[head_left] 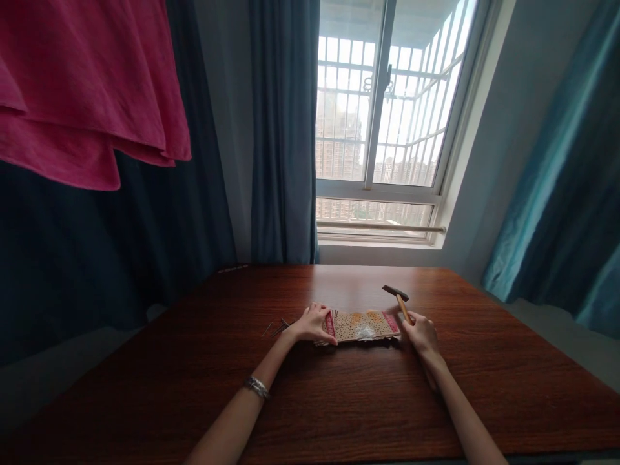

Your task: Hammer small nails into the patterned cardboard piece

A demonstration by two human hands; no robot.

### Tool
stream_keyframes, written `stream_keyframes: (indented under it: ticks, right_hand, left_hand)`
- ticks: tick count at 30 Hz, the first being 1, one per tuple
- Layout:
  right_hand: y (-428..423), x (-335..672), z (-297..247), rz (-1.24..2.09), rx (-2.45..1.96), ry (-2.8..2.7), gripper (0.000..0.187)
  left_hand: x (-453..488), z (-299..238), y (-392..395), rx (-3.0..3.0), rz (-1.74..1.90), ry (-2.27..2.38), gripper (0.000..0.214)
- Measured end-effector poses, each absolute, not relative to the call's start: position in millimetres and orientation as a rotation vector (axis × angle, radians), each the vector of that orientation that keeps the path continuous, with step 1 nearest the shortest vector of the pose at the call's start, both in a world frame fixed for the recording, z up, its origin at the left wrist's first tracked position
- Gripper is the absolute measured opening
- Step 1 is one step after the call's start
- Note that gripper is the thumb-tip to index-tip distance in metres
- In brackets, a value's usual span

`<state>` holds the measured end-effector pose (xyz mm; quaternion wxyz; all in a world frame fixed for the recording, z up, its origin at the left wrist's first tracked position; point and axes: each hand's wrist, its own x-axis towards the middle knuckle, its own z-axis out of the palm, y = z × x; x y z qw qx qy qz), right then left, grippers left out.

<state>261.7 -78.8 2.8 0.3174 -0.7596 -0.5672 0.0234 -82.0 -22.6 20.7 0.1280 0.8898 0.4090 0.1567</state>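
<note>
Squarely ahead, in my head camera's view, a patterned board [356, 327] lies flat on a dark wooden table [358, 400]. My left hand [312, 323] is clamped across its left end, thumb at the near edge, fingers towards the far one. My right hand [420, 332] is closed around the handle of a hammer [403, 308], its head raised beyond the board's right end, touching nothing. To work well, I think, I should keep the board pressed flat, bring the head down squarely and keep my left fingers clear (thin dark nails [335, 315] stand close beside them). My left hand hides that end of the board. Past it lie loose dark pieces [283, 326], probably more nails, too small to count. A whitish patch [365, 332] on the board is hard to identify.
</note>
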Motion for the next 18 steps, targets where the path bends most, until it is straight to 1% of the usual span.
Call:
stream_keyframes:
  ticks: [6,18]
  right_hand:
    - [-85,269,-1,0.026,-2.114,-1.537,0.036]
    - [-93,266,-2,0.037,-2.077,-1.686,0.032]
  left_hand:
    - [-82,25,-26,2.601,0.404,1.195,0.09]
    - [-84,29,-27,2.563,0.377,1.183,0.089]
